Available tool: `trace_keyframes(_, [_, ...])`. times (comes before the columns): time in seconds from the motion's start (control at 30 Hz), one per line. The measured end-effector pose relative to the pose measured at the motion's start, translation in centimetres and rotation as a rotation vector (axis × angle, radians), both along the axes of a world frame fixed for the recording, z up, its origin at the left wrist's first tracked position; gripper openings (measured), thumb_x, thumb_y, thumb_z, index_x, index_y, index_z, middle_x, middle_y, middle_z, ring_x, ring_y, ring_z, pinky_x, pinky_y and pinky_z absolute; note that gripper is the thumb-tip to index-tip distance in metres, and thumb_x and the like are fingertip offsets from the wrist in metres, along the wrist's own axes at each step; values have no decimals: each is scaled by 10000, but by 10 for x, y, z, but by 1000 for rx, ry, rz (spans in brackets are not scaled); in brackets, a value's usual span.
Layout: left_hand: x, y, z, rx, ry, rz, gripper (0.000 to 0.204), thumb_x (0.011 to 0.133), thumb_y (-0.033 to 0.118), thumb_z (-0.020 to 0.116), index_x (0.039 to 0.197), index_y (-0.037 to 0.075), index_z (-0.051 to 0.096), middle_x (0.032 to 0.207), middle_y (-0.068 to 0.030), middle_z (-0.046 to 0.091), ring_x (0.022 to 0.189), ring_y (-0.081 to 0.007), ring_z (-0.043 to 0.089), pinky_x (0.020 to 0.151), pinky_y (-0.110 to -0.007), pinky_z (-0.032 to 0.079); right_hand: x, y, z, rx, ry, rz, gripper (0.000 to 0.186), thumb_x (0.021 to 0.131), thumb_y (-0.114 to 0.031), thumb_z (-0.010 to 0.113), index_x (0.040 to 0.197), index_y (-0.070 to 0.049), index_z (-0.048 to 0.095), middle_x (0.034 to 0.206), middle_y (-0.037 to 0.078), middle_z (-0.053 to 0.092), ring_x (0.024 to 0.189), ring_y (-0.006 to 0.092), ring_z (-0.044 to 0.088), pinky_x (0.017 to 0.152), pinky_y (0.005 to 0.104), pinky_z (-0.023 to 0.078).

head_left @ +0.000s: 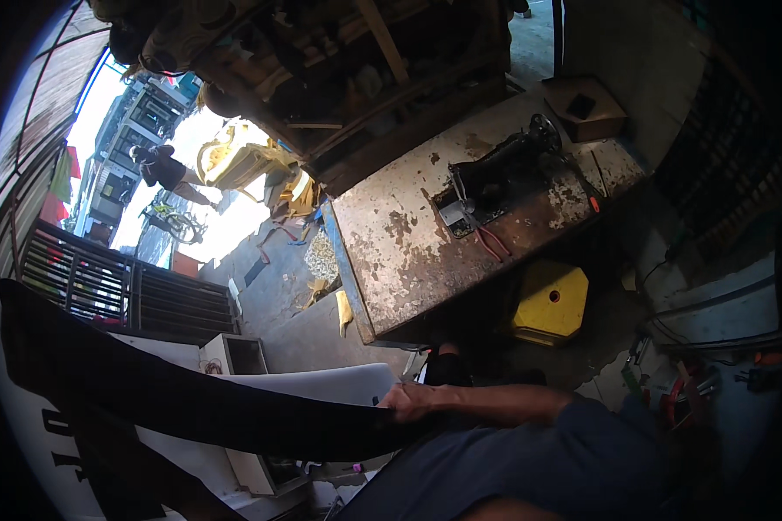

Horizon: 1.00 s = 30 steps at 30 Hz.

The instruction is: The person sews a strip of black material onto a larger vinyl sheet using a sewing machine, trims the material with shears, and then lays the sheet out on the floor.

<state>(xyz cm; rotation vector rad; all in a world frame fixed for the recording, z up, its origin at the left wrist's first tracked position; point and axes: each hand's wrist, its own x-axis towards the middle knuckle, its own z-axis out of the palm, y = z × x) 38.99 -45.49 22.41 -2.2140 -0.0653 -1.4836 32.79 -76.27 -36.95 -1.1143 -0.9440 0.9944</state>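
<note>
A long black sheet of flexible-looking material (200,404) stretches across the lower left, its far end raised and folded over. At its near end my right hand (408,402) is closed on the edge, the arm reaching in from the right. Whether it is cloth or leather I cannot tell. Behind the black sheet, close to my right hand, shows a smooth white surface (347,382). Part of my left arm (517,511) appears at the lower edge; my left hand is out of the picture.
A worn table (382,286) carries a black sewing machine (504,169), red-handled pliers (493,243) and a wooden box (585,108). Beneath stands a yellow stool (550,304). Tools (686,395) lie at the right. Outside are a person (161,165) and a bicycle (175,223).
</note>
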Motion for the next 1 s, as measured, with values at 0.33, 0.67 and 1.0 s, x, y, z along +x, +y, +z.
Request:
trace_keyframes(0.33, [450,-65,-308,-397,464,-457,254,985,391,654,1026,174,779,1002,-80,739,904,-293,741,800,-387,557,52,-131,39,-743,81,-370,784,833,-715,744,721,58,679,632,130,652,634,209,674,683,369,552])
trace_keyframes(0.67, [432,-225,-772,-681,1086,-187,628,1042,494,458,1606,224,397,1674,-141,336,1566,-378,244,1246,-637,135,29,-172,-126,-1136,333,-473,501,883,-436,839,1168,-35,744,941,68,746,873,102,663,747,276,528])
trace_keyframes(1.0, [432,-213,-786,-688,829,-284,462,1020,340,543,1432,142,615,1515,-174,545,1444,-387,455,1205,-582,300,170,-454,-309,-1515,-681,-855,349,934,-280,636,1195,-68,730,1161,204,729,1068,391,700,941,481,534])
